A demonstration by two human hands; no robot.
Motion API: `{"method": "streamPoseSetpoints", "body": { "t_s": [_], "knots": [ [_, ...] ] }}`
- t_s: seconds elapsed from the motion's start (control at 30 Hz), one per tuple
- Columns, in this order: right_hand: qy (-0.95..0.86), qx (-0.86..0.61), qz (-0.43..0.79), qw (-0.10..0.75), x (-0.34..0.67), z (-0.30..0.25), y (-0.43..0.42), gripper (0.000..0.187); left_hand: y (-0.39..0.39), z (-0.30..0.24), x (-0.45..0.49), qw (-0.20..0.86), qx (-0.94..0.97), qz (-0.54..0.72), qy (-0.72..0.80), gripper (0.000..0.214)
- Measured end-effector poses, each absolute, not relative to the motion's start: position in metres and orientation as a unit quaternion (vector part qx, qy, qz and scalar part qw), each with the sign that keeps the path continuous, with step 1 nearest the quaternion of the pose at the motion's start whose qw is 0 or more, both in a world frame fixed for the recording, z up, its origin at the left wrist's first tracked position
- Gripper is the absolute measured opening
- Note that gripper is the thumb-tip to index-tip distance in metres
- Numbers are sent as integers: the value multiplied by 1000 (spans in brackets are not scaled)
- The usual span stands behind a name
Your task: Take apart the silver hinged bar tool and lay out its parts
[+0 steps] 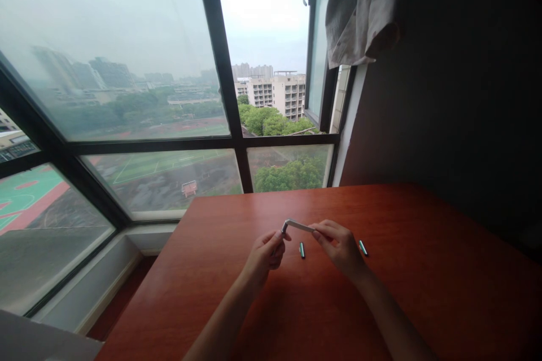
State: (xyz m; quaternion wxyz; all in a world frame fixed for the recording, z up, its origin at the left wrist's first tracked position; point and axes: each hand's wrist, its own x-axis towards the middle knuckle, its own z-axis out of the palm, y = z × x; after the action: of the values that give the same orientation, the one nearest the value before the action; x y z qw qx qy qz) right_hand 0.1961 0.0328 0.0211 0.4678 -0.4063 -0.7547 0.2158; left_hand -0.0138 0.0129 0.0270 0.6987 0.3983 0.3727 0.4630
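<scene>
Both hands meet over the wooden table [228,282] on one slim silvery handle [300,226], which bends down at its left end and looks like a razor handle. My right hand [341,247] pinches its straight right end between thumb and fingers. At the dark, bent end, my left hand [267,251] is closed, with thumb and forefinger pressed together; whatever else sits in those fingers is too small to make out. Between the hands, a small green and dark strip-shaped piece [302,250] lies on the table. A similar green-edged piece [363,247] rests just right of my right wrist.
Beyond the table's far edge stand dark-framed windows [237,146], one pane [319,67] swung open. A pale cloth [359,17] hangs at the upper right. A dark wall [444,96] borders the right side. At the left, a low sill [110,271] runs beside the table.
</scene>
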Motion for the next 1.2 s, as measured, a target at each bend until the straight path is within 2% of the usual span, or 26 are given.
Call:
{"method": "streamPoseSetpoints", "body": {
  "t_s": [0.83,1.2],
  "knots": [
    [-744,-423,205,476,201,22,34,23,14,28,-17,703,354,501,361,30],
    [-759,-410,200,464,195,22,32,24,13,27,-13,694,392,468,381,33]
  ]
}}
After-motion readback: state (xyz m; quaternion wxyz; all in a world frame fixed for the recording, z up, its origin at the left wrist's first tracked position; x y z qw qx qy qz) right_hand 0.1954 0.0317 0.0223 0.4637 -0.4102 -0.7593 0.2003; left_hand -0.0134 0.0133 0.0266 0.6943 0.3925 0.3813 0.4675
